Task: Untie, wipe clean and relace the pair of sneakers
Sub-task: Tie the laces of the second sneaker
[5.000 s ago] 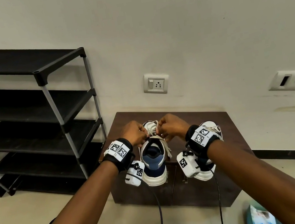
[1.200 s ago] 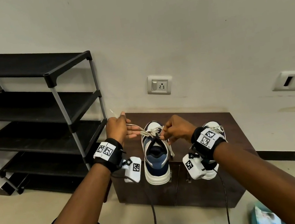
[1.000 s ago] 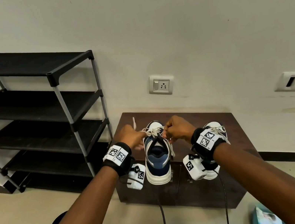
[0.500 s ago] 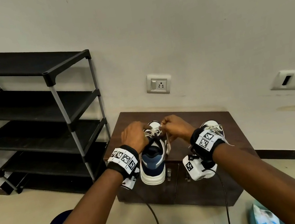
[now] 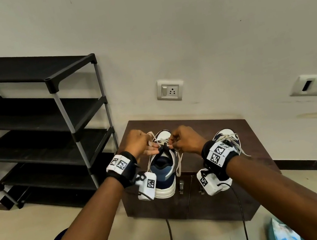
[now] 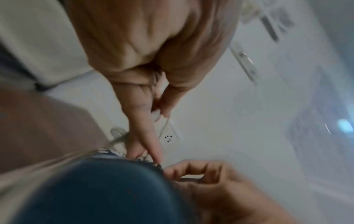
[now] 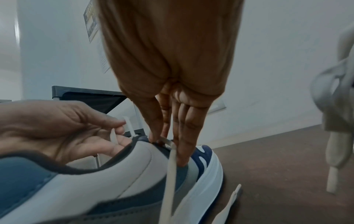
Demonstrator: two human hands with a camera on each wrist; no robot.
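- Since half a second ago, left hand (image 5: 139, 144) has lifted slightly off the collar, now holding a lace end up at 11 o'clock of the shoe; right hand (image 5: 185, 139) holds as before.
- Packet (image 5: 281, 233), blue and white, lies on the floor at 5 o'clock, nearest the viewer.
- Cabinet (image 5: 213, 200), dark brown, stands at centre against the wall; both shoes sit on its top.
- Left shoe (image 5: 164, 173), blue and white, heel toward the viewer, sits at the cabinet's front edge.
- Lace (image 7: 169, 165), cream, hangs down that shoe's right side; a loose tip lies on the cabinet top.
- Left hand: thumb and forefinger pinching the lace end, other fingers loosely curled.
- Right hand: fingertips (image 7: 153, 136) pinching the lace at the tongue, remaining fingers straight, pressed against the shoe's side.
- Right shoe (image 5: 226, 136) sits at 3 o'clock, partly behind the right wrist, laces tied.
- Rack (image 5: 34, 123), black, stands at 9 o'clock.
- Socket (image 5: 169, 90) is on the wall at 12 o'clock.
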